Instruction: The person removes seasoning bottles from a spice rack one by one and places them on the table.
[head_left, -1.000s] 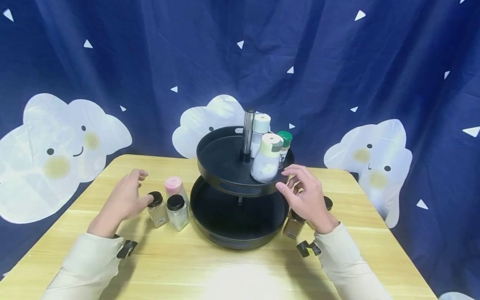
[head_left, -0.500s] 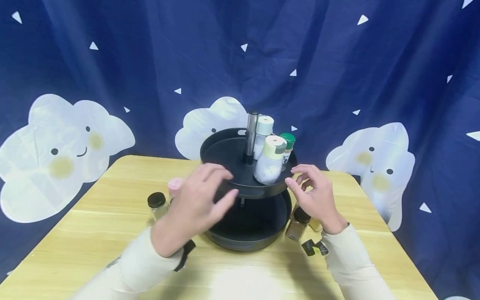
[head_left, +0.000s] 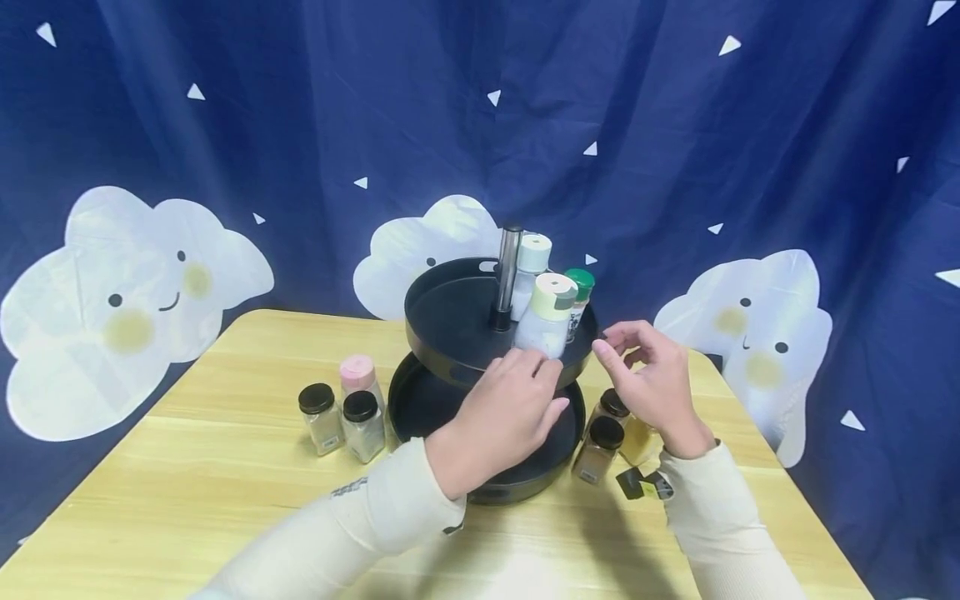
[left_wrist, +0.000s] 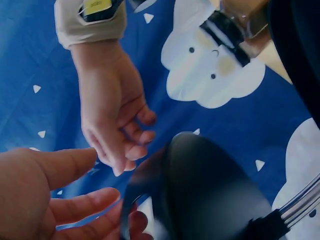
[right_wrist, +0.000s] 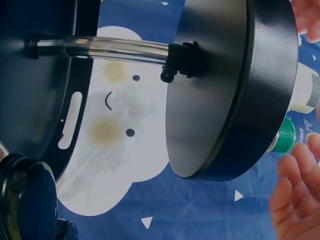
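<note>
A black two-tier round tray stand [head_left: 450, 333] stands mid-table with a chrome post [head_left: 508, 271]. On its upper tier are a white-powder shaker with a cream cap [head_left: 551, 312], a pale-capped shaker [head_left: 534, 258] and a green-capped bottle [head_left: 579, 287]. My left hand [head_left: 498, 417] reaches across to the upper tier's front rim, just below the cream-capped shaker. In the left wrist view, its fingers [left_wrist: 85, 202] are extended at the rim's handle slot, thumb apart. My right hand [head_left: 656, 383] hovers at the right rim, its fingers loosely bent and holding nothing.
Left of the stand are two black-capped jars [head_left: 321, 421] and a pink-capped bottle [head_left: 358, 377]. Several black-capped spice jars [head_left: 597, 450] stand close on the right, beneath my right hand. A blue cloud-print curtain [head_left: 300, 125] hangs behind the wooden table [head_left: 210, 433].
My left hand has left the jars at the left and swung right to the upper tier's front rim. The right hand stays beside the right rim. The head view shifted slightly.
</note>
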